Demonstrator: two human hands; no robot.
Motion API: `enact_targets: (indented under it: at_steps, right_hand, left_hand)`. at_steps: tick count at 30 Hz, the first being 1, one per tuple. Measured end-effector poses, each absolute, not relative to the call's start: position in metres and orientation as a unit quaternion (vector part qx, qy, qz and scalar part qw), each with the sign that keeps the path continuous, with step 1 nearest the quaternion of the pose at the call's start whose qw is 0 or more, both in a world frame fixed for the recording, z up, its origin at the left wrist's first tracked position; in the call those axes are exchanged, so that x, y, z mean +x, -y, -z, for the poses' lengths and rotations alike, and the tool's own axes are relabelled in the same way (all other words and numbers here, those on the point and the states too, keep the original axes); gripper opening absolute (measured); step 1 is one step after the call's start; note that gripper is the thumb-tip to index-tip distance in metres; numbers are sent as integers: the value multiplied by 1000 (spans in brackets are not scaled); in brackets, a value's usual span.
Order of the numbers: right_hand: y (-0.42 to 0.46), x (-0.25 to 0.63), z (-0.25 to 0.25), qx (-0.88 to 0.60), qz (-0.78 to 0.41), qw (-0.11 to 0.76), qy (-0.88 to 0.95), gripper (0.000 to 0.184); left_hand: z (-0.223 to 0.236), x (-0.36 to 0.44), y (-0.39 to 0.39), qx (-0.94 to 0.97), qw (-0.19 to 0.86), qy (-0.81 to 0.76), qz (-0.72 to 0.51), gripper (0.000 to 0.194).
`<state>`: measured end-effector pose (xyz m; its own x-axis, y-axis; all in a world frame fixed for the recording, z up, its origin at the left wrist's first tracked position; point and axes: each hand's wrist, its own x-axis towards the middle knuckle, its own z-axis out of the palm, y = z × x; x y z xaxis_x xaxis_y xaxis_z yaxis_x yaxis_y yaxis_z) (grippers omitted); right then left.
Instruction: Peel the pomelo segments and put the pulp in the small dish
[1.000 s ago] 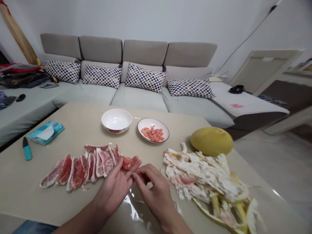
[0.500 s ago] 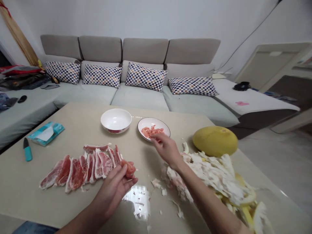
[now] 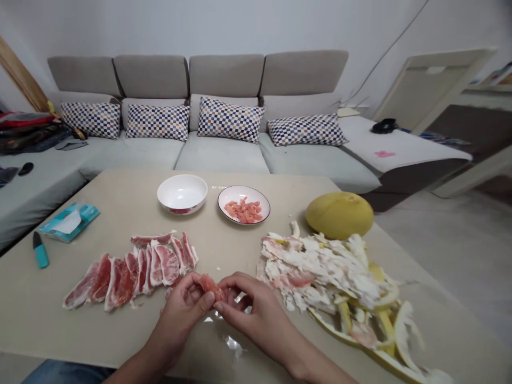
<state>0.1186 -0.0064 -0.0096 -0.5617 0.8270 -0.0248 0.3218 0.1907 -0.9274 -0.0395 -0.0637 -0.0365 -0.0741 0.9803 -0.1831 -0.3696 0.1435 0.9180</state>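
Note:
Between my two hands, above the near part of the table, is a peeled piece of red pomelo flesh. My left hand is closed round it from the left, thumb on top. The fingertips of my right hand pinch its right end. Left of my hands stands a row of pomelo segments, still partly in white membrane. Farther back, a dark-rimmed plate holds small bits of pink flesh. Beside it is a white bowl with nothing visible inside.
A heap of white pith and yellow peel covers the table's right side, with a whole yellow pomelo behind it. At the left lie a teal-handled knife and a blue tissue pack. A sofa lines the far side.
My right hand went out to the plate of flesh bits, then came back to the piece in my left hand. The left hand kept hold throughout. The view has shifted slightly.

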Motion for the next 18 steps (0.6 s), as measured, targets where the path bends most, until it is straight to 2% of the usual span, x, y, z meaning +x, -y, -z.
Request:
enact_targets:
  at_steps: [9, 18]
  right_hand:
    - [0, 110, 11, -422, -581, 206, 665, 23]
    - [-8, 113, 21, -360, -737, 196, 538, 37]
  left_hand:
    - [39, -50, 63, 327, 629, -438, -552, 17]
    - [43, -51, 64, 262, 678, -419, -544, 19]
